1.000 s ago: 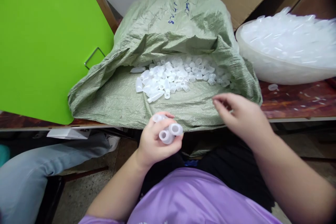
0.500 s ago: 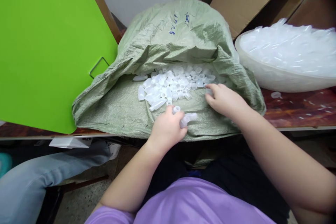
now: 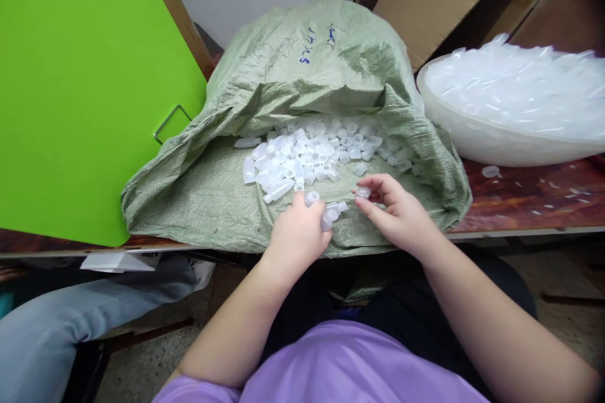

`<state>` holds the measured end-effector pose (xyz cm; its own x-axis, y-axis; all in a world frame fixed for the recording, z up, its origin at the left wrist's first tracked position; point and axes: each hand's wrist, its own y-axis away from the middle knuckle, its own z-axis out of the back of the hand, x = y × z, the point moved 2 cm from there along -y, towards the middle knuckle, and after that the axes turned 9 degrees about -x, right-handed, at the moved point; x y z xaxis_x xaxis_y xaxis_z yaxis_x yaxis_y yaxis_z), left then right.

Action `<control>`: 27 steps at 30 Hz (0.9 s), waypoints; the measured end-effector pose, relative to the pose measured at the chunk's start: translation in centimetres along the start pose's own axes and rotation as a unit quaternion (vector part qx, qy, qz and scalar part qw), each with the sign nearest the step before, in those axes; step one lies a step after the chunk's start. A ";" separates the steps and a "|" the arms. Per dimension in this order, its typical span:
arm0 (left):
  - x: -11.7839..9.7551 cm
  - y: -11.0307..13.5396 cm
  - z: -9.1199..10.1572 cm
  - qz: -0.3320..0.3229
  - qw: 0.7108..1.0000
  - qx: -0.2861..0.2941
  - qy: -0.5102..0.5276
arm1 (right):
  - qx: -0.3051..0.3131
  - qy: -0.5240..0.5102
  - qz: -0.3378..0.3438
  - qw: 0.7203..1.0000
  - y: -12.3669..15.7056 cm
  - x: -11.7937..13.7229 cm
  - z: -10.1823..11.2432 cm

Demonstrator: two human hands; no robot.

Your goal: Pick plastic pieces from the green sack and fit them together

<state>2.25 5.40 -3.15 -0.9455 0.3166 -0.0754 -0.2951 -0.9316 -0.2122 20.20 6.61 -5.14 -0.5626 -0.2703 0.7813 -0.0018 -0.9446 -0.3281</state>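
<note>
A pale green woven sack [image 3: 189,201] lies with its mouth towards me, and a heap of small translucent white plastic pieces [image 3: 302,154] sits in the opening. Some pieces are short and ring-like, others longer and bottle-shaped. My left hand [image 3: 300,227] is closed around several plastic pieces [image 3: 328,219] at the sack's front. Between the thumb and fingers of my right hand [image 3: 397,211] is one small clear plastic piece [image 3: 362,192]. That hand is just right of the left one, above the sack's lower flap.
A large white bowl [image 3: 501,145] heaped with translucent pieces stands at right on the red-brown table [image 3: 496,201]. One loose ring [image 3: 490,171] lies before it. A bright green board [image 3: 85,88] leans at left. Behind is a cardboard box [image 3: 439,0]. Another person's jeans-clad leg [image 3: 118,296] is lower left.
My right hand has drawn back from the heap towards my left hand, bringing a small plastic piece with it. The left hand keeps its grip on its pieces.
</note>
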 end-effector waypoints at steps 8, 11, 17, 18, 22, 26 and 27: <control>1.5 1.5 -0.4 -0.001 0.989 -0.053 0.138 | 0.093 -0.078 0.028 0.992 1.6 1.4 -1.8; 2.4 2.2 -0.3 -0.034 0.967 -0.085 0.237 | 0.106 -0.079 0.100 0.986 2.0 1.9 -1.0; 2.4 3.6 1.9 -0.142 0.951 -0.048 0.270 | 0.148 0.000 0.295 0.944 4.5 4.3 1.8; 2.2 3.9 2.3 -0.156 0.954 -0.040 0.253 | 0.155 0.020 0.300 0.941 4.9 4.6 2.0; 1.3 5.2 3.0 -0.216 0.965 -0.031 0.148 | 0.128 0.122 0.283 0.943 6.5 5.1 1.8; 0.6 5.6 2.5 -0.244 0.966 -0.044 0.079 | 0.092 0.167 0.212 0.959 7.7 4.6 0.8; 0.5 5.7 2.4 -0.239 0.967 -0.051 0.075 | 0.079 0.155 0.209 0.962 7.9 4.5 0.7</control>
<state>-0.26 -0.13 -2.06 -0.6719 0.7359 -0.0838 -0.6711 -0.6528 -0.3514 18.27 -2.20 -3.81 -0.7064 -0.5875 0.3949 0.3896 -0.7884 -0.4760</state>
